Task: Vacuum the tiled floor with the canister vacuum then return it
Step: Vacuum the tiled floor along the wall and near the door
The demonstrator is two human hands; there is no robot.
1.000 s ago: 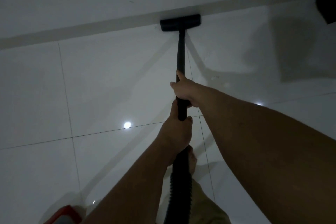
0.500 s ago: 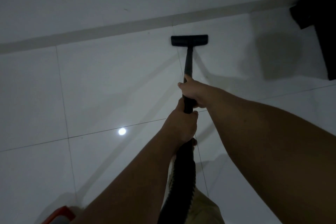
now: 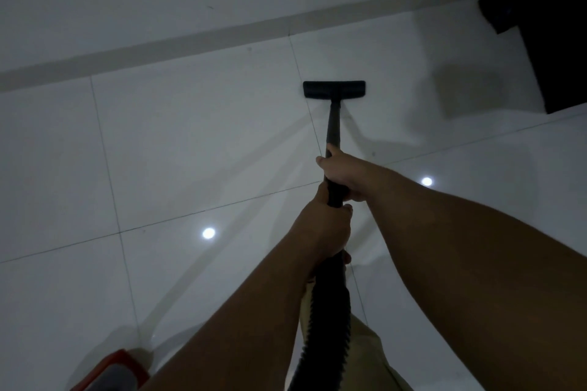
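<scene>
A black vacuum wand [image 3: 333,127] runs from my hands out to a flat black floor nozzle [image 3: 334,89] that lies on the glossy white tiled floor [image 3: 197,143], a short way from the wall. My right hand [image 3: 341,173] grips the wand higher up. My left hand [image 3: 324,225] grips it just below, where the ribbed black hose [image 3: 327,317] begins. The hose drops down past my leg. A red and grey corner of the canister [image 3: 114,371] shows at the bottom left.
A grey skirting strip [image 3: 190,38] runs along the white wall ahead. A dark piece of furniture [image 3: 552,41] stands at the upper right. Ceiling lights reflect as bright spots on the tiles.
The nozzle has been drawn back from the skirting toward me and lies farther from the wall. The view has shifted, showing more of the dark furniture. Both hands keep their grip.
</scene>
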